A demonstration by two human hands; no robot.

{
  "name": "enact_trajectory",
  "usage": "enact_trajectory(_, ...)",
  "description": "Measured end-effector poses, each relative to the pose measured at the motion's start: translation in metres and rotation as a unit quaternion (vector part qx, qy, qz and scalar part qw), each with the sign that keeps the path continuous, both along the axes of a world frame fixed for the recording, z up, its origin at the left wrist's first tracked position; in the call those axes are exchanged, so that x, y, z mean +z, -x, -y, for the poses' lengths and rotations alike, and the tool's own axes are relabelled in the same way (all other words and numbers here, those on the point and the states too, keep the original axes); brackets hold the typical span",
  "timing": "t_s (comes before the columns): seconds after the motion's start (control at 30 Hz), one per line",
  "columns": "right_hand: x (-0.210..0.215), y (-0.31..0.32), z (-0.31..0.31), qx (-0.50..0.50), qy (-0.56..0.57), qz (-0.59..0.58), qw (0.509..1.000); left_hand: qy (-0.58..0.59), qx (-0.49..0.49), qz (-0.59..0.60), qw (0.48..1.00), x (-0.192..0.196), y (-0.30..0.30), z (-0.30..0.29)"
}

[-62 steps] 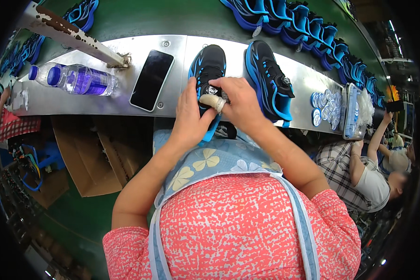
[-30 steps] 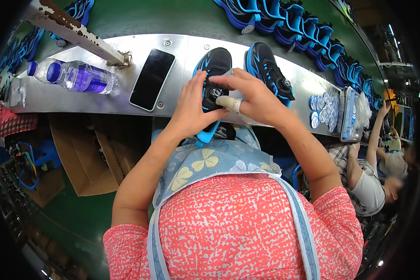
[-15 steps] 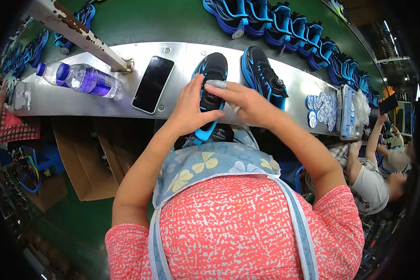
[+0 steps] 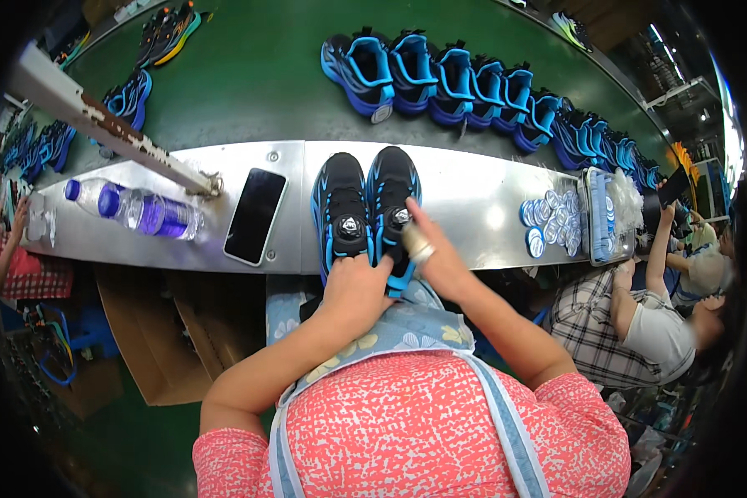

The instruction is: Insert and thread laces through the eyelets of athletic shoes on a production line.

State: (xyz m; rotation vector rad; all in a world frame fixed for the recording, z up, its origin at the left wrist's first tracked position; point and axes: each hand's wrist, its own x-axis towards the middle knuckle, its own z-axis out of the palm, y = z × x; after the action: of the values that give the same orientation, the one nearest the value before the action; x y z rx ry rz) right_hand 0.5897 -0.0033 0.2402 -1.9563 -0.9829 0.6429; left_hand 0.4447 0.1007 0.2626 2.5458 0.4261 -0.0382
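Note:
Two black-and-blue sneakers stand side by side on the metal ledge, toes pointing away from me. Each has a round dial on its tongue. My left hand (image 4: 354,290) is closed at the heel of the left sneaker (image 4: 341,192), fingers curled over its collar and thumb reaching toward the other shoe. Against the outer side of the right sneaker (image 4: 394,178) is my right hand (image 4: 440,259), slightly blurred, its fingers stretched forward beside the dial. One of its fingers is wrapped in pale tape. Part of each heel is hidden by my hands.
A phone (image 4: 256,217) and clear bottles with purple labels (image 4: 164,214) lie to the left, near a chipped metal post (image 4: 133,137). Round badges (image 4: 556,220) and a plastic tray (image 4: 598,217) are at right. Behind stands a row of sneakers (image 4: 452,79). People sit farther right.
The two sneakers, apart before, now stand close together. My left hand has moved from the left shoe's upper to its heel; my right hand has shifted to the right shoe's side.

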Motion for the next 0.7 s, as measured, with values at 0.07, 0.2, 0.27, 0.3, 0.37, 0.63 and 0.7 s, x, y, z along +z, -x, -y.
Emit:
enact_trajectory(0.07,0.016,-0.014,0.000,0.047,0.018,-0.079,0.996,-0.001,0.028,0.026,0.999,-0.001,0.001,-0.016)
enact_trajectory(0.2,0.021,-0.077,0.006,0.038,0.017,-0.190,0.981,0.006,0.073,0.112,0.991,0.026,-0.006,-0.094)
enact_trajectory(0.27,0.026,-0.100,-0.014,0.029,0.027,-0.143,0.989,-0.075,0.112,0.080,0.988,0.036,-0.030,-0.142)
enact_trajectory(0.3,0.027,-0.109,-0.030,0.033,0.032,-0.101,0.994,-0.100,0.124,0.045,0.986,0.035,-0.040,-0.178)
enact_trajectory(0.37,0.030,-0.126,-0.068,0.046,0.010,-0.008,0.999,-0.200,0.201,0.075,0.956,0.019,-0.055,-0.251)
enact_trajectory(0.63,0.008,-0.199,-0.163,0.042,0.170,0.385,0.906,-0.125,0.059,0.161,0.977,-0.019,-0.196,-0.221)
enact_trajectory(0.7,0.006,-0.195,-0.166,0.044,0.144,0.378,0.914,-0.058,0.070,0.138,0.986,-0.052,-0.198,-0.200)
